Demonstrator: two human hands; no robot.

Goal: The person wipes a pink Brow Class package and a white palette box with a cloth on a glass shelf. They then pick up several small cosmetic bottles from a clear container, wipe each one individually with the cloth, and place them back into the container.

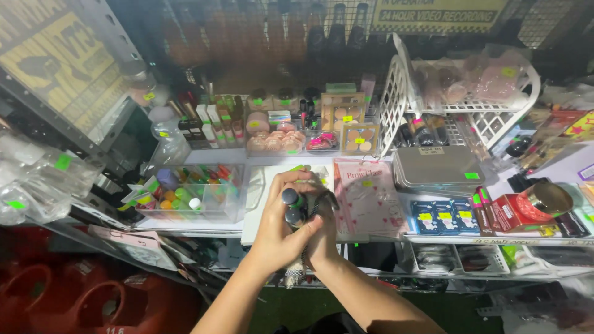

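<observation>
Both of my hands meet over the front edge of a white shelf (204,226) crowded with cosmetics. My left hand (278,232) wraps around two small dark bottles (292,207) with rounded caps, one marked by a green sticker. Pressed against them from the right, my right hand (323,232) closes on the same bottles. A checked strap or cloth (296,271) hangs below my hands. Under the hands lies a flat white packet (260,185) and beside it a pink packet (368,198).
A clear box (192,193) of colourful small items stands to the left. Palettes and compacts (341,120) line the back. A white wire basket (470,93) sits at the upper right above a grey tin (439,167). Blue packets (442,216) and a red box (513,213) lie at the right.
</observation>
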